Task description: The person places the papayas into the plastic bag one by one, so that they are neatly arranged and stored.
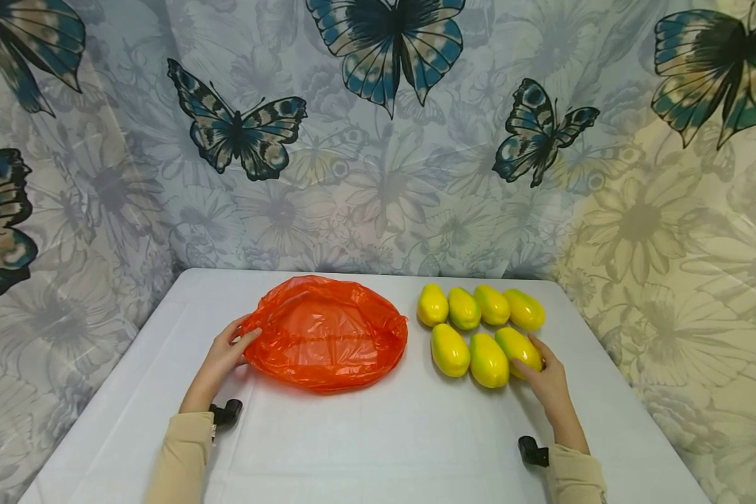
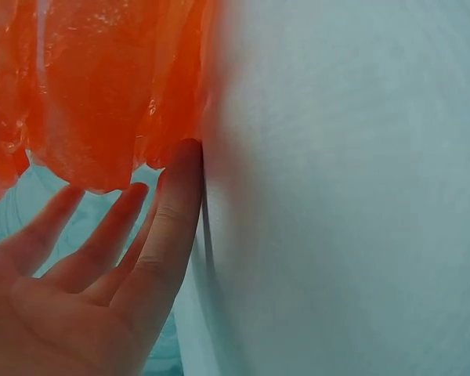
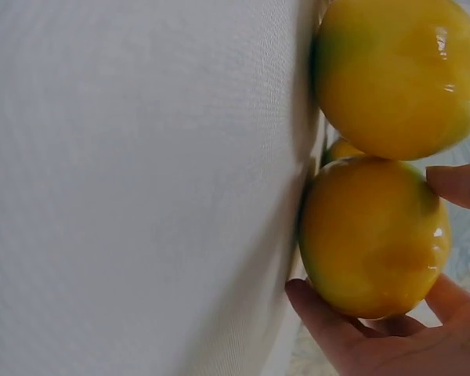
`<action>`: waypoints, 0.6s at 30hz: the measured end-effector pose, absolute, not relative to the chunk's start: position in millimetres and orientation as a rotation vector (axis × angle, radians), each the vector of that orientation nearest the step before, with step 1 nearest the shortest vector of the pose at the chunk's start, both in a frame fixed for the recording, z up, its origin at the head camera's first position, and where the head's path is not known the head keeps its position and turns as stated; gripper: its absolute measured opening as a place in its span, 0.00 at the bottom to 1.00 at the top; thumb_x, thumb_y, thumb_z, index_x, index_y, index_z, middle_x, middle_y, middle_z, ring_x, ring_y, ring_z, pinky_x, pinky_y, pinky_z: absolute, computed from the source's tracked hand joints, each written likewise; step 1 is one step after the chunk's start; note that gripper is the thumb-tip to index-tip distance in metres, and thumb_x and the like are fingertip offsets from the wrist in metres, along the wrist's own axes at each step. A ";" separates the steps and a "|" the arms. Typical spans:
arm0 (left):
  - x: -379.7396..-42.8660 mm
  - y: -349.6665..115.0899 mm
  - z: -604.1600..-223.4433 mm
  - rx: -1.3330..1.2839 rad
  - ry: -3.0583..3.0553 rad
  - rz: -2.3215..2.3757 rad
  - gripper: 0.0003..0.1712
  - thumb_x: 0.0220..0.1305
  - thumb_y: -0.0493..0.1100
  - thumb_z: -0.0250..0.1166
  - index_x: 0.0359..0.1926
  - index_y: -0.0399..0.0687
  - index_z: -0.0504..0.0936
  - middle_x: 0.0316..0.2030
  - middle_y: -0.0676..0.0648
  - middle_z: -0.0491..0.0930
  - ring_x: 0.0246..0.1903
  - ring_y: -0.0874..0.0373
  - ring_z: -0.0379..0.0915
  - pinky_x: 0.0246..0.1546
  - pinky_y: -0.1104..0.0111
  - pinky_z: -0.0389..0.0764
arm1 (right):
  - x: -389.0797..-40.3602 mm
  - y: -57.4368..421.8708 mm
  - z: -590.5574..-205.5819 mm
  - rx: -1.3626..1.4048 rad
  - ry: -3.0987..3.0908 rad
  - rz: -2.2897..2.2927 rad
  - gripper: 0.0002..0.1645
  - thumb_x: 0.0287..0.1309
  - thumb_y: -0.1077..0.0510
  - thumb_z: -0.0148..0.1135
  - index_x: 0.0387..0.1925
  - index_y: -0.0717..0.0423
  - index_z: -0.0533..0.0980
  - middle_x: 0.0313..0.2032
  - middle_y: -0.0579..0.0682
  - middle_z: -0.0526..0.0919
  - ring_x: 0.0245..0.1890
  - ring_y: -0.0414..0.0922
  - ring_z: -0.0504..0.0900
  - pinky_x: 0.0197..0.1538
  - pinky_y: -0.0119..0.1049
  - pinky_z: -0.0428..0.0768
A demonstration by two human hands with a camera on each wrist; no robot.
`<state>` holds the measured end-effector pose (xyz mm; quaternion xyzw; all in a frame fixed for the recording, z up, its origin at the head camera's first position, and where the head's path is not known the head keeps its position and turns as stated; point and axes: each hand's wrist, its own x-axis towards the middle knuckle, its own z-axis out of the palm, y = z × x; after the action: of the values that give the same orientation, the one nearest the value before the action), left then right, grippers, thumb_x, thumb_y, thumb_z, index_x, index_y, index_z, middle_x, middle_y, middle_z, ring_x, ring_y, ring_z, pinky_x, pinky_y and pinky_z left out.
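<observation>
A thin red plastic bag (image 1: pixel 327 336) lies spread on the table with its mouth facing up. At its left side, my left hand (image 1: pixel 229 350) touches the rim with its fingertips. The left wrist view shows the fingers (image 2: pixel 168 227) fairly straight, their tips against the lower edge of the bag (image 2: pixel 94 102). On the right are several glossy yellow-green mangoes in two rows. My right hand (image 1: pixel 544 374) grips the rightmost mango (image 1: pixel 518 350) of the front row. In the right wrist view, thumb and fingers surround that mango (image 3: pixel 372 239), which overlaps the neighbouring mango (image 3: pixel 403 74).
The white table (image 1: pixel 365 448) reaches back to a patterned cloth (image 1: pixel 384 203) with butterflies and flowers, which also hangs at both sides. The front-row mangoes (image 1: pixel 450 350) sit close in front of the back-row mangoes (image 1: pixel 463 308). Each wrist wears a small black camera (image 1: pixel 532 451).
</observation>
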<state>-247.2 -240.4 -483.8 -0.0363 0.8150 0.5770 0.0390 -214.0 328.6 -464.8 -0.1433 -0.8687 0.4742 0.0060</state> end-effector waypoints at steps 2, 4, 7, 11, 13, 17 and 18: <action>-246.8 -240.4 -483.9 -0.097 2.497 1.778 0.41 0.71 0.59 0.55 0.76 0.49 0.52 0.71 0.34 0.59 0.56 0.45 0.72 0.40 0.73 0.81 | -214.1 328.4 -465.1 -0.454 -2.715 1.475 0.46 0.67 0.54 0.57 0.77 0.52 0.44 0.75 0.66 0.47 0.73 0.64 0.51 0.73 0.59 0.54; -246.6 -241.2 -484.2 -0.101 2.491 1.791 0.40 0.71 0.59 0.55 0.76 0.50 0.52 0.71 0.35 0.59 0.56 0.44 0.72 0.39 0.73 0.81 | -214.0 327.5 -465.8 -0.469 -2.702 1.464 0.46 0.66 0.54 0.57 0.77 0.52 0.45 0.75 0.66 0.48 0.73 0.63 0.52 0.73 0.58 0.55; -247.2 -243.0 -485.5 -0.130 2.483 1.804 0.39 0.71 0.58 0.55 0.76 0.51 0.53 0.71 0.36 0.59 0.56 0.46 0.73 0.39 0.74 0.80 | -213.5 326.0 -466.7 -0.496 -2.660 1.451 0.45 0.66 0.54 0.57 0.77 0.54 0.47 0.74 0.66 0.51 0.70 0.62 0.56 0.71 0.56 0.59; -249.0 -244.7 -488.2 -0.157 2.472 1.828 0.39 0.70 0.59 0.55 0.75 0.52 0.55 0.70 0.37 0.61 0.52 0.52 0.74 0.39 0.74 0.80 | -211.7 323.3 -463.5 -0.528 -2.579 1.437 0.43 0.66 0.53 0.57 0.76 0.55 0.50 0.73 0.65 0.55 0.66 0.58 0.60 0.65 0.50 0.64; -249.7 -245.5 -489.6 -0.161 2.463 1.848 0.39 0.70 0.59 0.56 0.75 0.52 0.56 0.70 0.37 0.61 0.49 0.56 0.75 0.39 0.74 0.81 | -211.4 320.8 -460.2 -0.543 -2.542 1.427 0.43 0.66 0.53 0.57 0.76 0.54 0.51 0.74 0.64 0.55 0.67 0.57 0.60 0.65 0.48 0.64; -249.7 -246.9 -492.2 -0.159 2.451 1.887 0.38 0.70 0.58 0.56 0.75 0.52 0.57 0.70 0.37 0.62 0.45 0.62 0.76 0.38 0.74 0.81 | -212.4 312.7 -451.6 -0.559 -2.472 1.429 0.42 0.66 0.51 0.57 0.76 0.52 0.51 0.75 0.60 0.54 0.68 0.58 0.59 0.64 0.47 0.65; -249.6 -247.2 -492.8 -0.155 2.451 1.893 0.38 0.70 0.58 0.56 0.75 0.52 0.57 0.70 0.37 0.62 0.45 0.62 0.76 0.38 0.74 0.81 | -212.9 310.1 -449.6 -0.564 -2.453 1.431 0.42 0.66 0.50 0.58 0.76 0.51 0.52 0.75 0.59 0.54 0.68 0.58 0.59 0.62 0.43 0.66</action>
<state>-249.6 -247.2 -492.8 -0.0500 0.7904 0.6102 0.0204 -212.9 310.1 -449.6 -0.1933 -0.8408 0.4905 0.1229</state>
